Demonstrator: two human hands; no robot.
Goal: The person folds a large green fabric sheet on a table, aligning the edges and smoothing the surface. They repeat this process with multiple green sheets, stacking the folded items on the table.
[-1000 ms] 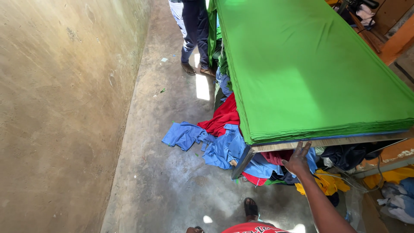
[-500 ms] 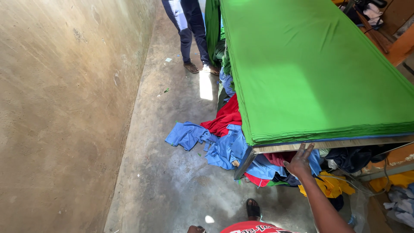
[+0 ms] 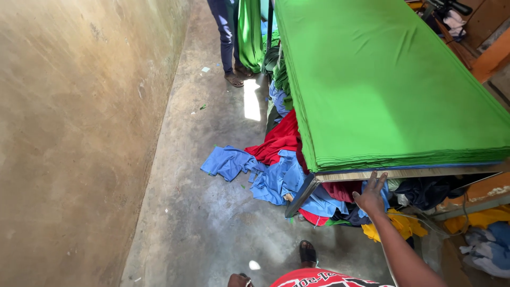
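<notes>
Fingers of the right hand (image 3: 370, 195) spread wide, tips touching the tabletop (image 3: 404, 173) edge under green cloth (image 3: 382, 79). It holds nothing. Left hand is out of view.

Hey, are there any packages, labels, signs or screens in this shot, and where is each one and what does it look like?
No packages, labels, signs or screens show clearly.
Only print: pale markings on the person's red shirt, bottom edge, too cropped to describe.
Right hand reaches the table edge under stacked green fabric.

Co-worker (image 3: 227, 37) cut off above thighs by top edge; left hand out of frame.
</notes>
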